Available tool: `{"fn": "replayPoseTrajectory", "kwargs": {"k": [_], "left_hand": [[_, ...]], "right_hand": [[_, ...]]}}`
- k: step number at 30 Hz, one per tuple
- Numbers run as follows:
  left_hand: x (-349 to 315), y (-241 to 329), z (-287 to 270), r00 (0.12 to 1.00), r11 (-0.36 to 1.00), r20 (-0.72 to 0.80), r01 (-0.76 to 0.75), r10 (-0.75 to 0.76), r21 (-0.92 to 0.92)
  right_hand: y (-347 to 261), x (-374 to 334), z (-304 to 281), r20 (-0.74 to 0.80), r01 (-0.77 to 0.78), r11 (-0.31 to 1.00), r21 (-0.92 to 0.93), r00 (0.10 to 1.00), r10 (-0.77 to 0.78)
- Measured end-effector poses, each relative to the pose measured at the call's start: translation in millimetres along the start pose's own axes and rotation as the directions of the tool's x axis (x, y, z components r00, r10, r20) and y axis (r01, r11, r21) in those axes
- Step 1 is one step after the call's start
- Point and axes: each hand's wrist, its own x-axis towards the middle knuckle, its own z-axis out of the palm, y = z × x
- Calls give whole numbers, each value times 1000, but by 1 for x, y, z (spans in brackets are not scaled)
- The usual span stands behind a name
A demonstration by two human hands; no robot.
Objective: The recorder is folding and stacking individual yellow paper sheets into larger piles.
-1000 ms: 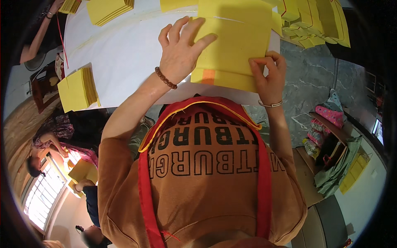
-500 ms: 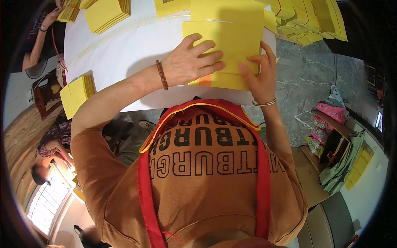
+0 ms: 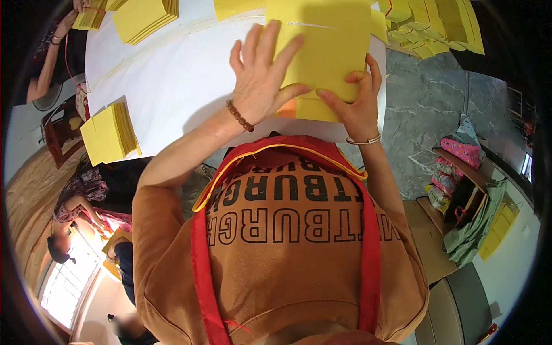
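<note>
A large yellow paper piece [image 3: 328,57], perhaps folded or several layers thick, lies at the front right of the white tabletop, with an orange patch [image 3: 287,108] near its front edge. My left hand [image 3: 261,75] is open over its left edge. Those fingers are spread, and the thumb lies across the paper's lower part. At the lower right corner my right hand [image 3: 356,103] grips the paper's edge, thumb on top and fingers curled along the right side. The undersides of both hands are hidden.
Stacks of yellow paper pieces stand at the table's left corner [image 3: 109,135] and far left [image 3: 146,20]. Folded yellow paper bags [image 3: 425,23] pile up at the far right. Across the table a co-worker's hand [image 3: 66,23] holds a yellow bundle with red cord.
My left hand has turned upright, its fingers moving left and away from me and its thumb spreading out. My right thumb has shifted left onto the paper. The paper has moved slightly.
</note>
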Motion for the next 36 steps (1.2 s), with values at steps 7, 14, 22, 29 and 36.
{"fn": "replayPoseTrajectory", "kwargs": {"k": [7,14,22,29,36], "left_hand": [[-9,-18,19,978,950,25,206,-206,-233],[-10,-26,24,980,883,74,200,-187,-424],[-26,-14,21,788,286,302,506,-536,-814],[-25,-21,27,833,554,200,503,-516,-663],[-24,-17,23,883,701,-44,341,-468,-627]], "right_hand": [[32,-2,-9,172,-137,861,490,983,59],[36,-3,-12,256,-234,794,561,961,102],[42,-6,-10,191,-134,838,529,981,37],[-25,6,-20,154,107,922,-371,987,-53],[-12,1,-3,72,13,978,-208,997,2]]}}
